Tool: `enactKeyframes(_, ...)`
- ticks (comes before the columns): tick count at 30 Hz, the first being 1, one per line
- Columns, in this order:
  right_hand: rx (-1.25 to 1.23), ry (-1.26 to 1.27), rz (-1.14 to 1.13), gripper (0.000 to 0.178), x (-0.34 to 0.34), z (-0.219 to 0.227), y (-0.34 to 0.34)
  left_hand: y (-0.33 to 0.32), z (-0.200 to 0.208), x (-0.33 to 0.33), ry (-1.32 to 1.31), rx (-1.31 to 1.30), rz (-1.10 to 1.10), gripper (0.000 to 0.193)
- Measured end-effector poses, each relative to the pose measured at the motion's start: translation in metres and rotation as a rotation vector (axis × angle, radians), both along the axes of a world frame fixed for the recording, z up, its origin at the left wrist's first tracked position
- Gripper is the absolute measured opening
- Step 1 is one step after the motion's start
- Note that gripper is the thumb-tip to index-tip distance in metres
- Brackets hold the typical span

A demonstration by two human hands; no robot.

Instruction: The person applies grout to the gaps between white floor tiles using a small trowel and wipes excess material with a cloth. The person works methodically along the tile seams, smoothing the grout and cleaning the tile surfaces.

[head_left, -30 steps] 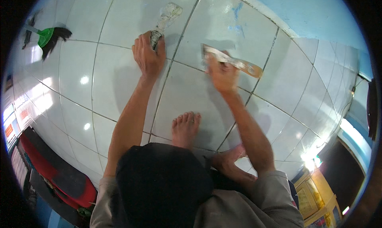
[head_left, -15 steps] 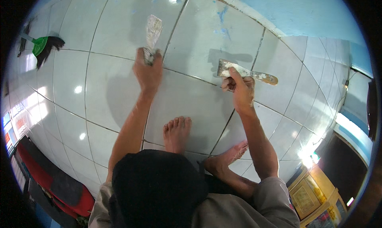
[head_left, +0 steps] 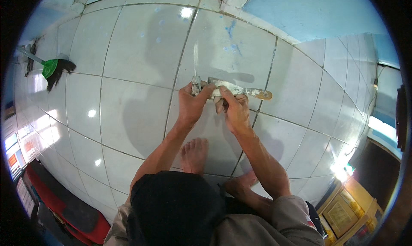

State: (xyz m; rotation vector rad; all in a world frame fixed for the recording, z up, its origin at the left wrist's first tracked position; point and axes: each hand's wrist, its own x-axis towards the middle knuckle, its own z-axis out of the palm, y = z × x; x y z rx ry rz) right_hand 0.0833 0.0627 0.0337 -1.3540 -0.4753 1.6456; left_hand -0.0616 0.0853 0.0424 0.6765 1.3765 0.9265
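Two scrapers: left hand (head_left: 191, 106) grip clenched on narrow scraper (head_left: 195, 70), right hand (head_left: 234, 111) grasped wide scraper (head_left: 238, 90). Blades crossed; contact unclear. One broom (head_left: 53, 68) at 10 o'clock, cut off.

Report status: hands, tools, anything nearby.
Left hand shut on narrow metal putty knife, blade upward. Right hand shut on wooden-handled paste-caked scraper, crossing it. Green broom far left; bare foot below.

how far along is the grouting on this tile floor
Done: hard to tell; the joints look dark, with no fresh filler showing on them. In hand: the left hand holds a narrow scraper against the wider putty knife in the right hand, both smeared with pale paste. Left: nothing marks how many joints remain. A green broom lies aside.
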Motion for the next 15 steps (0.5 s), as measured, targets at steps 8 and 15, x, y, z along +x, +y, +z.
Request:
enactKeyframes(8, -0.046, 0.049, -0.026, 0.032, -0.004, 0.005, -0.012, 0.015, -0.002, -0.012, -0.014, -0.001, 0.094, 0.019)
enactKeyframes(15, -0.239, -0.04, 0.259, 0.029, 0.009, 0.01, -0.023, 0.007, 0.009, -0.013, 0.011, -0.072, -0.121, 0.019)
